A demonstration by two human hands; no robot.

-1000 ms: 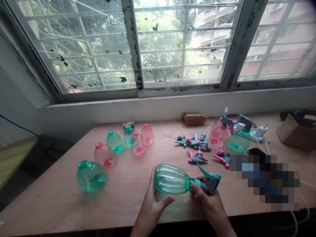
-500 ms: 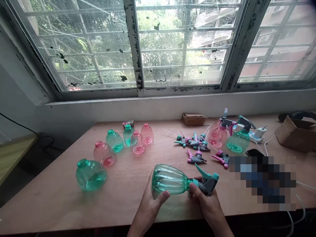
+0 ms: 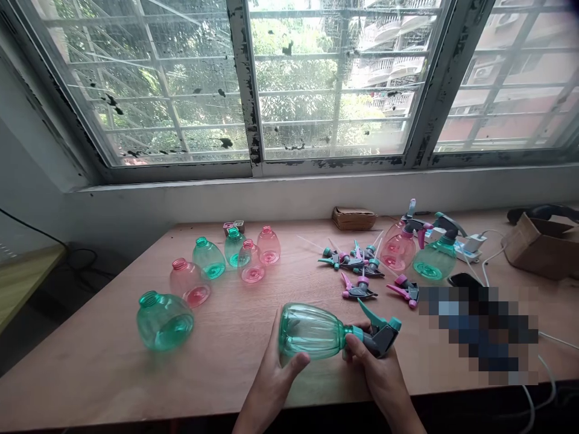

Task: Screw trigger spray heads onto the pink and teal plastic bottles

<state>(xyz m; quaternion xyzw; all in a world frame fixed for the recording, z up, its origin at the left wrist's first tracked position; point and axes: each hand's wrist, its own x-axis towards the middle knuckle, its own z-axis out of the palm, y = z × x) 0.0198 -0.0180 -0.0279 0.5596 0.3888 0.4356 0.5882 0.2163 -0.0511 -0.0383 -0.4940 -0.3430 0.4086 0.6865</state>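
Note:
A clear green spray bottle (image 3: 312,331) lies sideways in the air over the front of the table, its neck pointing right. My left hand (image 3: 283,371) cups the bottle's body, thumb along the near side. At the neck, my right hand (image 3: 371,361) is closed around the collar of the grey and teal spray head (image 3: 382,334), whose trigger points up. The spray head sits against the bottle's neck; whether it is threaded tight I cannot tell. My right fingers are partly hidden behind the neck.
Left on the table (image 3: 235,374) stand several headless bottles, including a green one (image 3: 165,322) and a pink one (image 3: 190,283). Loose spray heads (image 3: 357,260) lie beyond my hands. Two headed bottles (image 3: 398,248), a power strip (image 3: 468,250) and a cardboard box (image 3: 543,247) are at right.
Both hands keep the same grip on the bottle and spray head. The bottle looks slightly rolled about its length, and the view has shifted a little.

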